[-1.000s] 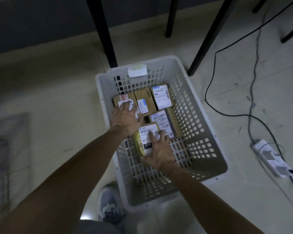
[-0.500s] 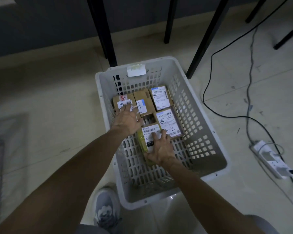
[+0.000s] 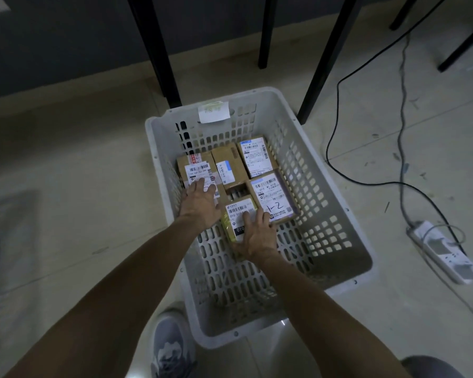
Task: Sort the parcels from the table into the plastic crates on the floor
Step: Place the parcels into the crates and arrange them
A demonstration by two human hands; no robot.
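Note:
A white perforated plastic crate (image 3: 336, 214) stands on the floor and holds several labelled cardboard parcels at its far end. My left hand (image 3: 201, 204) lies flat with straight fingers on the far-left brown parcel (image 3: 195, 167). My right hand (image 3: 256, 234) rests on the yellow-sided parcel (image 3: 236, 219), fingers spread over its white label and thumb at its near edge. Beside it to the right lies a parcel marked "1-2" (image 3: 271, 196). Two more parcels (image 3: 227, 167) (image 3: 256, 156) sit against the far wall.
Black table legs (image 3: 159, 50) (image 3: 328, 55) stand just behind the crate. A black cable (image 3: 336, 148) runs over the floor at the right to a white power strip (image 3: 443, 252). My grey shoe (image 3: 172, 347) is by the crate's near left corner. A paper tag (image 3: 213, 111) hangs on the far wall.
The yellow-sided parcel has gone from tilted in my right hand to lying flat on the crate floor. The "1-2" parcel lies flat too. My left hand stays on the far-left parcel.

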